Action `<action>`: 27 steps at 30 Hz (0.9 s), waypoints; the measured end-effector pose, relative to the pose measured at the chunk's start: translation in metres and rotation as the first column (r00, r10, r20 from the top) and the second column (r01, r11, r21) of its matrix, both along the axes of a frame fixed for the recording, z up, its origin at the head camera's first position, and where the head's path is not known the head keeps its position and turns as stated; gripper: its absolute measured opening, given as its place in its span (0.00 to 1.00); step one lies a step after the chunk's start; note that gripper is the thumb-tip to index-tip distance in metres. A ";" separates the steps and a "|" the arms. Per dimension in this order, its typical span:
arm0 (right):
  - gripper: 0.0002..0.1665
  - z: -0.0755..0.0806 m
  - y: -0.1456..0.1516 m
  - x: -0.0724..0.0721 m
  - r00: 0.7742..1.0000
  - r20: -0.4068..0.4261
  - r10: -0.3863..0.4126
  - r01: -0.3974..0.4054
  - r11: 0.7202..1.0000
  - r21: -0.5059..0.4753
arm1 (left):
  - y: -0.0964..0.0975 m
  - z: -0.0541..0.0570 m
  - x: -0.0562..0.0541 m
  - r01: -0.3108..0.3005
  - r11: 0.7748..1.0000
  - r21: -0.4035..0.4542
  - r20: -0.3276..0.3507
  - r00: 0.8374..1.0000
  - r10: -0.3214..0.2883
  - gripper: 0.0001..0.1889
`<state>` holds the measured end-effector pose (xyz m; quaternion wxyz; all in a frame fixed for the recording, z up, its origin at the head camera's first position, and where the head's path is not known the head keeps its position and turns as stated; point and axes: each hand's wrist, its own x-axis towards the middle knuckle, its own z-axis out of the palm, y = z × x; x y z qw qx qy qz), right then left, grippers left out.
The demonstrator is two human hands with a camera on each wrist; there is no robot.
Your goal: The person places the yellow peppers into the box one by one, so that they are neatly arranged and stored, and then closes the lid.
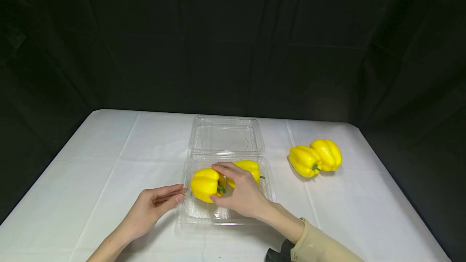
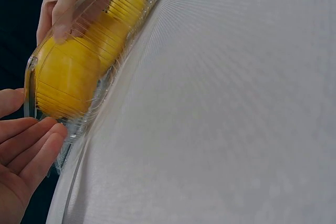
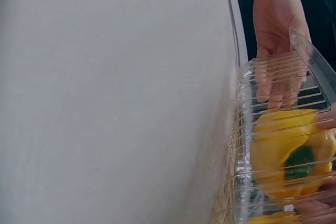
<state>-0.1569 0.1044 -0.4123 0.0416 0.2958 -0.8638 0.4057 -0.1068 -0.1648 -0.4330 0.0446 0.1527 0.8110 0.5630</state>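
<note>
A yellow bell pepper (image 1: 204,185) with a green stem is at the left side of a clear plastic clamshell container (image 1: 198,213). My right hand (image 1: 244,193) grips this pepper between thumb and fingers, reaching in from the right. Behind that hand, partly covered by it, a second yellow bell pepper (image 1: 251,167) lies in the same base. At the container's left rim is my left hand (image 1: 147,211), fingers mostly straight against the outer wall and thumb close to the rim, as the left wrist view shows. Through the ribbed wall, the gripped pepper (image 3: 283,140) shows its green stem.
The container's hinged lid (image 1: 225,134) lies open behind the base. Two more yellow bell peppers, a nearer one (image 1: 303,161) and a farther one (image 1: 327,155), lie together on the right of the white-covered table (image 1: 109,140). Black cloth (image 1: 225,43) hangs behind.
</note>
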 end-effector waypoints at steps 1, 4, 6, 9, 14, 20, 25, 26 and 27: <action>0.41 0.000 0.000 0.000 1.000 0.001 0.002 -0.002 1.000 0.008 | 0.000 0.000 0.000 0.000 1.000 0.001 0.002 1.000 0.000 0.23; 0.41 -0.001 -0.001 0.000 1.000 -0.003 0.010 -0.010 1.000 0.029 | 0.000 0.000 0.000 -0.001 1.000 0.008 0.003 1.000 0.001 0.23; 0.41 -0.001 -0.002 0.000 1.000 -0.013 0.017 -0.016 0.999 0.040 | 0.000 0.000 0.000 0.000 1.000 0.012 0.001 1.000 0.000 0.23; 0.41 -0.002 -0.002 0.000 0.999 -0.037 0.031 -0.029 0.999 0.046 | 0.001 0.000 0.000 0.000 1.000 0.019 0.003 1.000 0.000 0.23; 0.42 -0.002 -0.003 -0.002 0.998 -0.047 0.051 -0.048 0.997 0.057 | 0.000 -0.001 -0.001 0.000 1.000 0.020 -0.001 1.000 0.000 0.23; 0.43 -0.001 -0.004 -0.003 0.999 -0.002 0.043 -0.042 0.994 0.097 | 0.000 -0.001 -0.001 0.003 1.000 0.015 -0.008 1.000 -0.003 0.23; 0.43 -0.001 -0.004 -0.002 0.999 -0.013 0.042 -0.040 0.995 0.089 | 0.001 -0.001 -0.001 0.006 1.000 0.016 -0.009 1.000 -0.005 0.23; 0.43 0.000 -0.004 -0.002 0.999 -0.011 0.039 -0.038 0.996 0.086 | 0.001 -0.001 -0.001 0.006 1.000 0.017 -0.008 1.000 -0.006 0.23; 0.43 0.000 -0.004 -0.002 0.999 -0.008 0.037 -0.036 0.996 0.082 | 0.001 -0.001 -0.001 0.007 1.000 0.018 -0.008 1.000 -0.007 0.23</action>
